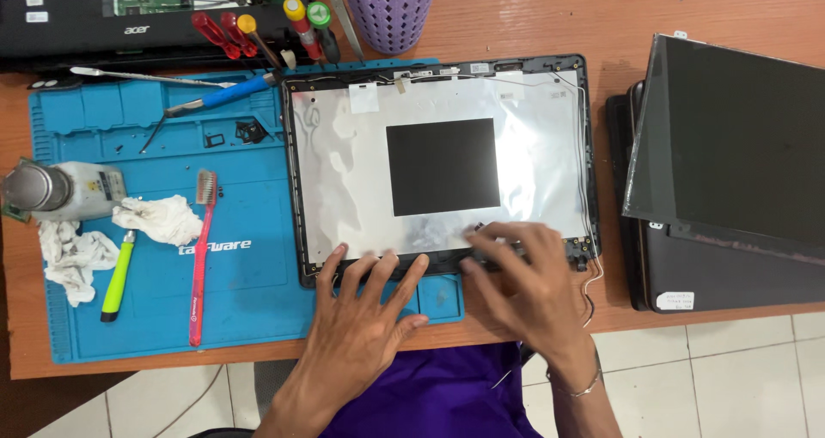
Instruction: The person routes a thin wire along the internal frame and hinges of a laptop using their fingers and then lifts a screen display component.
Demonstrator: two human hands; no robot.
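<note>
An opened laptop lid shell (550,146), dark-framed with a silvery foil lining and a black square patch (443,166), lies on the blue work mat (249,292). My left hand (365,305) rests flat with fingers spread on the shell's near edge. My right hand (524,283) presses its fingertips on the same near edge, to the right, by the hinge area. Thin cables (589,287) trail off the shell's near right corner. Neither hand grips anything.
A bare display panel (730,146) lies on a dark laptop (713,275) at the right. On the mat's left are a red toothbrush (200,257), a green-handled tool (118,275), white rags (159,219) and a bottle (64,189). Screwdrivers (258,34), a purple basket (388,8) and another laptop (86,25) sit at the back.
</note>
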